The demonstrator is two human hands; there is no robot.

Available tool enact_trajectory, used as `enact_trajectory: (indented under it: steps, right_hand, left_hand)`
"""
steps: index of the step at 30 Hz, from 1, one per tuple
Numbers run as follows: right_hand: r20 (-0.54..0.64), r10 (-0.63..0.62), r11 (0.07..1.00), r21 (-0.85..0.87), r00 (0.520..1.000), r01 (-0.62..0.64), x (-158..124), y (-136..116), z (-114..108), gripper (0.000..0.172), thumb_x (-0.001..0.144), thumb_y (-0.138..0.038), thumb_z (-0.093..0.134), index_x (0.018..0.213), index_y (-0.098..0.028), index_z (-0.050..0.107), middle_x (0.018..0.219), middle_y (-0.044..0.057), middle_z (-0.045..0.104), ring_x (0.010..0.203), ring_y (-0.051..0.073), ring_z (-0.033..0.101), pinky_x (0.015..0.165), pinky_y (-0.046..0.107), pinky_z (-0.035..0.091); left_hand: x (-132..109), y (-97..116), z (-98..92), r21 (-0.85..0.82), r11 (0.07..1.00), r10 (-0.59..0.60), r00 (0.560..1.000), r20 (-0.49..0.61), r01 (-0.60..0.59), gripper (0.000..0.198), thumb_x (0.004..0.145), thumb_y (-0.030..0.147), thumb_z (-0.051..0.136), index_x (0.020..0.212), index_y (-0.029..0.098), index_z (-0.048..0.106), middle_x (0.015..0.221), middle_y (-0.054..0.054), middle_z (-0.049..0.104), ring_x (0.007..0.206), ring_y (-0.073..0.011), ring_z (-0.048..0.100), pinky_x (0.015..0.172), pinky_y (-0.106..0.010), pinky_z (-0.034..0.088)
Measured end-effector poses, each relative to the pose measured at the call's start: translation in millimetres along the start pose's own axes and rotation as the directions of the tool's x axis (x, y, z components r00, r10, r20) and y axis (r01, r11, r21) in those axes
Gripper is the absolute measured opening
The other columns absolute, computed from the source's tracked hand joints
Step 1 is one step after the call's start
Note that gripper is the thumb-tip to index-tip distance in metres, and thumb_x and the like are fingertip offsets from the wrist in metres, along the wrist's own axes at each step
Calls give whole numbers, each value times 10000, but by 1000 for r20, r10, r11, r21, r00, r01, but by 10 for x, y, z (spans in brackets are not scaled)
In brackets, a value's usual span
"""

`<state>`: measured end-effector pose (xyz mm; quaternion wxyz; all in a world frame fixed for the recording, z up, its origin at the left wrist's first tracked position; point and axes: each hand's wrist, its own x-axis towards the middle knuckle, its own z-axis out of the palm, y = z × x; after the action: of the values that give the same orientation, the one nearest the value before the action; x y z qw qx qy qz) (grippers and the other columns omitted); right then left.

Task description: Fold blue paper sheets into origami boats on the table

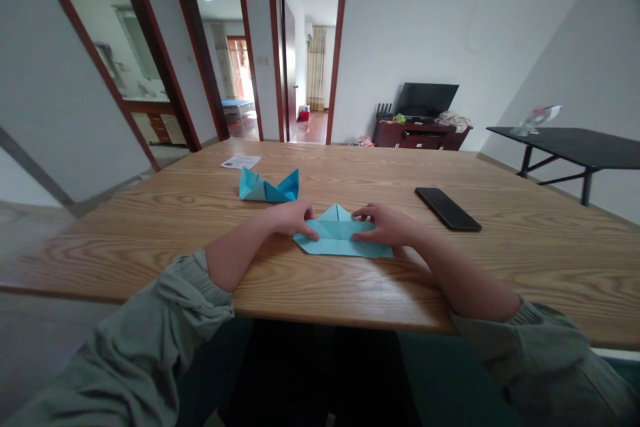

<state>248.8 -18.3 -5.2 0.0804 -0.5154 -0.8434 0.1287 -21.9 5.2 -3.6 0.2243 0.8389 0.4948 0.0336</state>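
Note:
A light blue sheet of folded paper (334, 237) lies flat on the wooden table (320, 293) in front of me. My left hand (293, 217) presses its left side with the fingers bent down onto the paper. My right hand (385, 224) holds down the right side, fingertips pinched on a fold near the raised middle point. Behind them stands a finished blue folded paper figure (269, 187) with two upturned points, touched by neither hand.
A black phone (448, 208) lies to the right on the table. A white printed slip (241, 161) sits at the far left. Beyond are a black side table (575, 147), a TV cabinet (423, 133) and two open doorways.

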Motion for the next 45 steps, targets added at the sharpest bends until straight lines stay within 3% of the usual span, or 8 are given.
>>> enact_trajectory:
  steps: [9,13,21,32,35,38,41,45]
  right_hand:
    - [-20,158,987,13,987,-158,1,-45,-1,735,685,-554,695,1337,-263,520,1145,64,651,922,240,640,778,321,490]
    - [-8,207,978,24,978,-207,-3,-67,-3,730,677,-555,705,1323,-261,535,1148,73,651,924,247,642,784,324,485]
    - [-36,232,973,28,972,-231,36,7,54,710,640,-591,721,1250,-251,591,1121,91,668,934,262,644,795,339,485]
    - [-45,229,972,67,972,-226,21,-30,33,584,668,-529,724,1162,-238,616,1041,66,681,829,201,637,674,276,457]
    - [-48,202,977,75,978,-198,13,-26,24,594,681,-512,717,1197,-238,609,1034,67,679,805,197,636,653,272,454]
    - [-40,164,981,111,986,-159,-8,-6,4,538,702,-459,706,1182,-228,628,991,62,688,764,191,632,629,267,450]
    - [-56,64,980,192,996,-52,-35,22,-29,344,762,-353,638,1074,-212,672,904,36,700,729,181,616,612,263,444]
    - [-312,-31,981,170,950,88,-51,64,-98,204,813,-308,560,915,-194,696,809,27,684,709,177,591,628,279,446]
  left_hand:
    - [6,1,-4,-87,995,-43,999,12,44,720,542,505,783,1148,188,557,1059,-48,656,894,-198,621,666,-242,447]
    - [-10,34,-23,-51,996,-70,997,13,70,692,552,519,770,1125,170,602,1097,-70,647,924,-211,614,690,-251,445]
    - [-6,44,-21,-17,999,-48,999,22,48,525,581,509,747,974,177,642,992,-38,683,873,-207,612,672,-262,428]
    - [5,25,13,-69,996,-60,998,-14,59,652,565,447,774,1128,189,573,1034,-35,658,869,-187,617,648,-239,443]
    - [10,17,15,-44,999,-13,1000,-26,12,544,586,434,757,1049,183,624,988,-25,670,849,-188,611,658,-245,438]
    - [7,20,7,-31,997,63,994,-87,-66,314,657,386,701,881,170,667,870,-16,679,787,-182,603,653,-254,425]
    - [-10,32,-22,-67,990,109,966,-233,-128,226,710,339,658,855,167,680,819,-12,679,757,-171,599,655,-258,419]
    - [-48,36,-81,-98,976,124,867,-482,-193,240,769,364,629,898,173,697,786,-15,675,723,-158,586,652,-262,422]
